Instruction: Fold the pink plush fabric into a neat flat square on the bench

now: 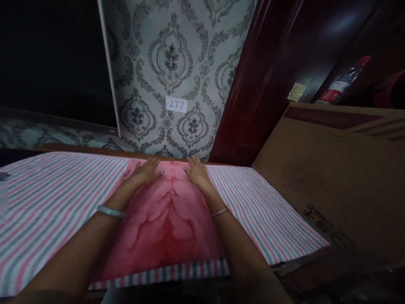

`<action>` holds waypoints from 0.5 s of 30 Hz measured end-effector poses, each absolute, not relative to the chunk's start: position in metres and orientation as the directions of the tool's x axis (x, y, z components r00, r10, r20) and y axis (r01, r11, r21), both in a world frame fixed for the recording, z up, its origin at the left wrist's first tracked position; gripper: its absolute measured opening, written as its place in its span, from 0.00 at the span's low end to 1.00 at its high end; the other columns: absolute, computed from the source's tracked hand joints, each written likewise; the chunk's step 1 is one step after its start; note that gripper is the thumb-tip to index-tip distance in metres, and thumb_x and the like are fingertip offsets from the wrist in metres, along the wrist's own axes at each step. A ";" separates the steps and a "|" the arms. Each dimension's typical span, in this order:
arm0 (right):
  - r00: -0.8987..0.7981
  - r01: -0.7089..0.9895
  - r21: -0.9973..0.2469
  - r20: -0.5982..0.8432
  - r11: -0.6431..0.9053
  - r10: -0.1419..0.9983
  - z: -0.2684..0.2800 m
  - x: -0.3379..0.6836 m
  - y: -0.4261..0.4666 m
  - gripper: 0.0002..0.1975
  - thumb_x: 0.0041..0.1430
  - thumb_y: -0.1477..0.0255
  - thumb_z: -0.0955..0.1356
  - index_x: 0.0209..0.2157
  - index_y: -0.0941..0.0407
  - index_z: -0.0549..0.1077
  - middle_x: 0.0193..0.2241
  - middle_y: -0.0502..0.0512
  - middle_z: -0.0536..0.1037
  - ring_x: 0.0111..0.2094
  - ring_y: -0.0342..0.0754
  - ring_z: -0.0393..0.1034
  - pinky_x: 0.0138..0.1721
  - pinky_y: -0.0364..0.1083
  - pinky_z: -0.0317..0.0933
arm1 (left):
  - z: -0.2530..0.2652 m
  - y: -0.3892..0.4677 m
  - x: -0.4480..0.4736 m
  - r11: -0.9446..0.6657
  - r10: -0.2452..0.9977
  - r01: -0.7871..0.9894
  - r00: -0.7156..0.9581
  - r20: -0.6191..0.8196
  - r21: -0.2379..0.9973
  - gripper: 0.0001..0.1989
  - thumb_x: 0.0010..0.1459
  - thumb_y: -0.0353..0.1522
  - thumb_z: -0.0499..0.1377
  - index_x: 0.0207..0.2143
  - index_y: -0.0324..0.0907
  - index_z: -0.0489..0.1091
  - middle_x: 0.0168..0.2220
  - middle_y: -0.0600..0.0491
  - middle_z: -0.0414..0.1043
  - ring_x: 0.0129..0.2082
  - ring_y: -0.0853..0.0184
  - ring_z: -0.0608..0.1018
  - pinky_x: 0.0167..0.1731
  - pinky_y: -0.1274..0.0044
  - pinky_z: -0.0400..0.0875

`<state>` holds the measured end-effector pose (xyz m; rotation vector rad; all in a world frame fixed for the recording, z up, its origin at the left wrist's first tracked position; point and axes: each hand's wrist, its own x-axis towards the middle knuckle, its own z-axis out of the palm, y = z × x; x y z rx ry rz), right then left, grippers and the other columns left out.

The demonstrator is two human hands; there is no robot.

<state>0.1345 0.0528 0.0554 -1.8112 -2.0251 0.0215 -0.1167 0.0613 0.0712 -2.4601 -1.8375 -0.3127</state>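
Observation:
A pink cloth with darker red, branching streaks lies spread over a pink, grey and white striped cloth. Near the far edge of the pink cloth, my left hand rests flat at its left side, fingers stretched out. My right hand lies flat at the far right side of it, thumb apart from the fingers. Neither hand grips anything. A pale green bangle circles my left wrist, and a thin silver bracelet is on my right wrist.
A large cardboard box stands along the right side. Behind it is a plastic bottle with a red cap. A dark screen is at the left, beside patterned wallpaper bearing a "277" label.

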 end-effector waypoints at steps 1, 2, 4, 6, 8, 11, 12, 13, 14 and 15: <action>-0.081 0.942 -0.289 0.298 0.170 0.951 0.054 0.123 0.058 0.30 0.70 0.62 0.58 0.70 0.54 0.52 0.72 0.59 0.47 0.72 0.54 0.38 0.68 0.60 0.41 | 0.072 0.067 -0.102 -0.299 0.946 0.951 0.285 0.156 0.074 0.33 0.65 0.47 0.46 0.69 0.46 0.54 0.71 0.42 0.52 0.71 0.52 0.54 0.65 0.52 0.48; -0.094 0.940 -0.289 0.288 0.180 0.953 0.050 0.114 0.060 0.29 0.71 0.63 0.57 0.70 0.53 0.52 0.72 0.57 0.48 0.72 0.53 0.38 0.68 0.60 0.41 | 0.069 0.071 -0.090 -0.307 0.947 0.949 0.297 0.125 0.072 0.32 0.66 0.45 0.46 0.69 0.46 0.55 0.71 0.43 0.52 0.71 0.54 0.54 0.65 0.52 0.49; -0.119 0.942 -0.279 0.242 0.187 0.963 0.037 0.100 0.059 0.28 0.71 0.64 0.56 0.70 0.51 0.53 0.72 0.55 0.49 0.72 0.53 0.39 0.68 0.62 0.40 | 0.056 0.075 -0.073 -0.323 0.944 0.944 0.315 0.101 0.065 0.29 0.66 0.41 0.45 0.68 0.45 0.58 0.71 0.43 0.52 0.71 0.55 0.55 0.65 0.52 0.50; -0.143 0.945 -0.265 0.191 0.191 0.971 0.019 0.094 0.051 0.27 0.72 0.64 0.56 0.69 0.48 0.55 0.72 0.53 0.51 0.72 0.54 0.41 0.68 0.62 0.39 | 0.035 0.075 -0.066 -0.338 0.940 0.939 0.333 0.081 0.059 0.28 0.67 0.38 0.44 0.67 0.43 0.58 0.71 0.43 0.51 0.71 0.55 0.55 0.65 0.52 0.50; -0.150 0.947 -0.260 0.161 0.189 0.976 0.005 0.093 0.044 0.26 0.71 0.64 0.56 0.68 0.46 0.57 0.71 0.51 0.52 0.72 0.55 0.42 0.68 0.62 0.38 | 0.014 0.073 -0.065 -0.351 0.935 0.935 0.348 0.068 0.056 0.29 0.67 0.36 0.42 0.68 0.41 0.56 0.72 0.44 0.49 0.71 0.56 0.54 0.65 0.51 0.47; -0.138 0.949 -0.264 0.145 0.172 0.980 -0.003 0.094 0.040 0.26 0.71 0.64 0.56 0.68 0.46 0.58 0.71 0.50 0.52 0.72 0.54 0.42 0.68 0.61 0.37 | -0.005 0.072 -0.068 -0.370 0.927 0.927 0.364 0.090 0.060 0.29 0.68 0.36 0.41 0.69 0.42 0.53 0.72 0.45 0.47 0.72 0.57 0.52 0.66 0.49 0.45; -0.138 0.949 -0.264 0.142 0.172 0.980 -0.003 0.094 0.041 0.26 0.71 0.64 0.56 0.68 0.46 0.57 0.71 0.49 0.52 0.72 0.54 0.42 0.68 0.62 0.37 | -0.008 0.073 -0.070 -0.373 0.925 0.925 0.366 0.101 0.065 0.29 0.68 0.37 0.41 0.69 0.42 0.53 0.72 0.45 0.47 0.72 0.56 0.52 0.66 0.49 0.46; -0.140 0.949 -0.265 0.138 0.173 0.980 -0.002 0.095 0.041 0.26 0.71 0.63 0.55 0.68 0.46 0.57 0.71 0.49 0.52 0.72 0.54 0.41 0.68 0.62 0.37 | -0.009 0.073 -0.070 -0.375 0.924 0.924 0.366 0.112 0.072 0.29 0.68 0.37 0.41 0.69 0.42 0.54 0.72 0.45 0.48 0.71 0.56 0.53 0.65 0.49 0.46; -0.143 0.948 -0.266 0.132 0.174 0.981 0.000 0.095 0.042 0.26 0.71 0.63 0.55 0.68 0.46 0.57 0.71 0.49 0.52 0.72 0.55 0.41 0.68 0.62 0.36 | -0.009 0.074 -0.071 -0.376 0.923 0.923 0.365 0.122 0.080 0.29 0.68 0.37 0.41 0.69 0.43 0.54 0.72 0.45 0.49 0.71 0.56 0.54 0.65 0.49 0.47; -0.144 0.947 -0.269 0.125 0.173 0.982 0.002 0.094 0.042 0.26 0.71 0.64 0.55 0.68 0.46 0.57 0.71 0.49 0.52 0.72 0.55 0.41 0.68 0.62 0.36 | -0.009 0.075 -0.071 -0.376 0.923 0.923 0.364 0.127 0.087 0.29 0.68 0.38 0.41 0.69 0.44 0.55 0.71 0.45 0.50 0.71 0.55 0.54 0.65 0.49 0.47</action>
